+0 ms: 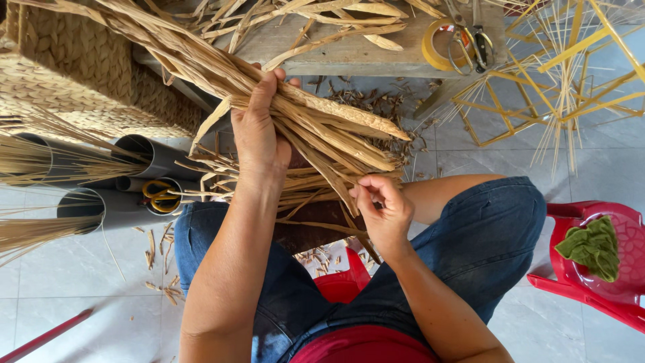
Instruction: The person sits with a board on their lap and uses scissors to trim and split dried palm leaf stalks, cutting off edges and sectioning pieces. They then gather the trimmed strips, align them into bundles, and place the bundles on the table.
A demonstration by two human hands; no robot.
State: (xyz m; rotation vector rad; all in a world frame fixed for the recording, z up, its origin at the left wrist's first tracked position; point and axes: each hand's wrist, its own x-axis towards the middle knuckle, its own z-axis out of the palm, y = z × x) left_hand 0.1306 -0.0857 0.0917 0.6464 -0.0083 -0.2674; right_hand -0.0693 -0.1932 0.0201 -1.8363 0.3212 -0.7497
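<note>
My left hand (259, 128) is wrapped around a thick bundle of dried tan leaf strips (316, 124) that runs from the upper left down toward my lap. My right hand (381, 205) is below and to the right of it, fingers pinched on a single strip (344, 195) at the bundle's lower end. Both forearms reach up from my lap, and I sit in blue jeans on a red stool (344, 282).
A woven basket (74, 74) stands at upper left beside grey tubes (127, 202) holding thin stalks and yellow-handled scissors (159, 195). On a wooden bench (349, 50) lie loose strips, a tape roll (440, 44) and scissors. A yellow stick frame (557, 74) and red chair (605, 269) stand right.
</note>
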